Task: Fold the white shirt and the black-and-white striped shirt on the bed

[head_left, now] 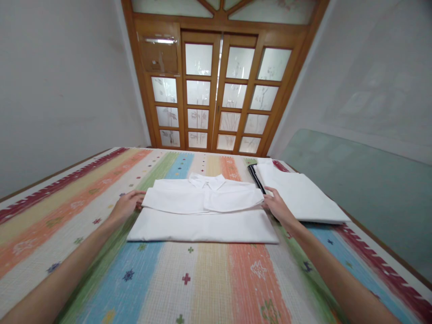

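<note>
A white collared shirt (202, 226) lies folded in front of me, its collar at the far side and a folded band across its middle. At the shirt's left edge, my left hand (127, 203) has its fingers closed on the side of the fold. My right hand (276, 206) grips the opposite edge in the same way, its fingertips partly hidden by the cloth. Both hands rest low, close to the tabletop.
A striped, multicoloured tablecloth (212, 283) covers the table. More folded white clothing (299, 193) lies to the right, with a black striped item (255, 176) at its left side. A pale green panel (357, 180) stands along the right edge; wooden glazed doors (216, 90) are beyond.
</note>
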A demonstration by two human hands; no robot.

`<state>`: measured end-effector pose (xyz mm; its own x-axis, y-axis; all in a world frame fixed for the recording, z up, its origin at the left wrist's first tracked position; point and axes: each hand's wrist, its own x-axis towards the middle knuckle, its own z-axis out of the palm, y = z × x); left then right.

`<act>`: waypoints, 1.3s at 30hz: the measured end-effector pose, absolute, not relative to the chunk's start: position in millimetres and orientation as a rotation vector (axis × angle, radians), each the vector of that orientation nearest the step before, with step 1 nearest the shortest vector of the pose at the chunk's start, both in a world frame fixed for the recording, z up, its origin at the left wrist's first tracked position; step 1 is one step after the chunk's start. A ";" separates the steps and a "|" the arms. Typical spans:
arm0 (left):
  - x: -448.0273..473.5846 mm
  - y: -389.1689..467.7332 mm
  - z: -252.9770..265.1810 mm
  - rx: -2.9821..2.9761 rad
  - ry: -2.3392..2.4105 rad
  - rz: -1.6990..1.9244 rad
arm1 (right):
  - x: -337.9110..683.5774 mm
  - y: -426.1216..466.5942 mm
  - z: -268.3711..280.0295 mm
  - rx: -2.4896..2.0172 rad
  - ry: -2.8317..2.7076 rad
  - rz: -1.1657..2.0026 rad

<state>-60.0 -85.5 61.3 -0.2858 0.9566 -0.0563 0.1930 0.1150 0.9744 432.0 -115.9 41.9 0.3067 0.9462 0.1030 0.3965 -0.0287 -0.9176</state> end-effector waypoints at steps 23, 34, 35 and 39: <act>-82.0 -162.1 60.6 1.314 1.592 0.473 | 437.3 -212.7 21.1 -1.720 -1.164 1.018; -92.9 -177.3 45.9 1.331 1.645 0.387 | 447.6 -227.9 15.0 -1.722 -1.329 0.888; -92.4 -178.4 46.2 1.362 1.657 0.374 | 447.1 -228.9 15.5 -1.714 -1.358 0.850; -87.2 -184.9 53.6 1.454 1.701 0.320 | 446.9 -235.5 16.7 -1.755 -1.424 0.774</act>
